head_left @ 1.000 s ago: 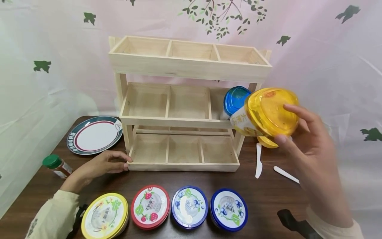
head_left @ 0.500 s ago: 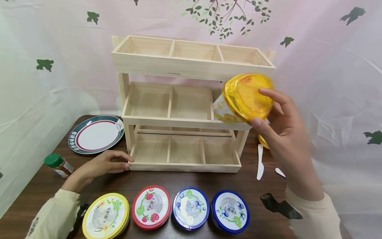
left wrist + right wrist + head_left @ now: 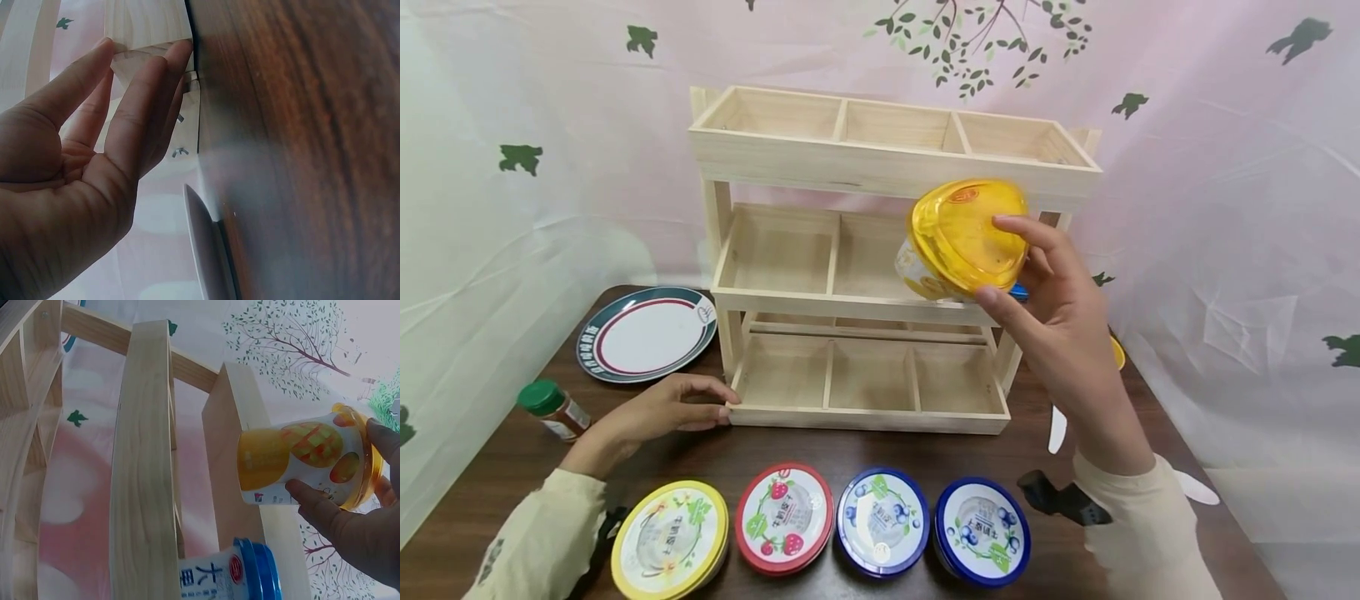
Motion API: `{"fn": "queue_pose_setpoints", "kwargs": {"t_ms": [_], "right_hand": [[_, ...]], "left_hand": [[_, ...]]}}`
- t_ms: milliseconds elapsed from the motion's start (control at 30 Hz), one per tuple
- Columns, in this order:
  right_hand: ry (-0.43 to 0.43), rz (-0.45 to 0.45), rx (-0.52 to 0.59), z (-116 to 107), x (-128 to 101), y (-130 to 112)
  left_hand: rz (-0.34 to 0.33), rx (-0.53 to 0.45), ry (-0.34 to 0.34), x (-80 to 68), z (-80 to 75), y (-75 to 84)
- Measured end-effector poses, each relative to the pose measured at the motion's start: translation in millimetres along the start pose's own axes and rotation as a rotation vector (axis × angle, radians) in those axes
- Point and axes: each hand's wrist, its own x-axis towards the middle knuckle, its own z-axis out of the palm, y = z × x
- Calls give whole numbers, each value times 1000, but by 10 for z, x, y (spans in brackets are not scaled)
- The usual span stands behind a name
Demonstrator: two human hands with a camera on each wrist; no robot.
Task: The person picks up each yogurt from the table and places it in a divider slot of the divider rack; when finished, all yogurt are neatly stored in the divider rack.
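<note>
A green-capped spice jar [image 3: 553, 407] lies at the far left of the dark wooden table [image 3: 865, 446], near a white plate with green and red rim [image 3: 647, 333]. The left hand [image 3: 658, 410] rests flat on the table, fingers nearly straight, fingertips touching the bottom left corner of the three-tier pale wooden rack [image 3: 880, 258]; it holds nothing. Four round tubs [image 3: 820, 527] stand in a row along the near edge. The right hand [image 3: 1060, 321] grips a yellow-lidded pudding cup [image 3: 966, 240], tilted, at the middle shelf's right compartment, where a blue-lidded cup [image 3: 240, 575] already sits.
</note>
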Motion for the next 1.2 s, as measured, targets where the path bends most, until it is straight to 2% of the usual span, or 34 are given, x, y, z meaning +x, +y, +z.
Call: {"fn": "queue_pose_setpoints", "kwargs": {"t_ms": [267, 600, 900, 1200], "right_hand": [[-29, 4, -54, 150, 81, 160], [-49, 21, -27, 326, 153, 313], [-33, 71, -42, 383, 162, 424], [-24, 88, -38, 414, 208, 528]], "left_hand": [[-21, 0, 6, 7, 0, 1], [-16, -18, -3, -9, -1, -11], [26, -35, -18, 15, -2, -28], [22, -45, -14, 10, 3, -33]]}}
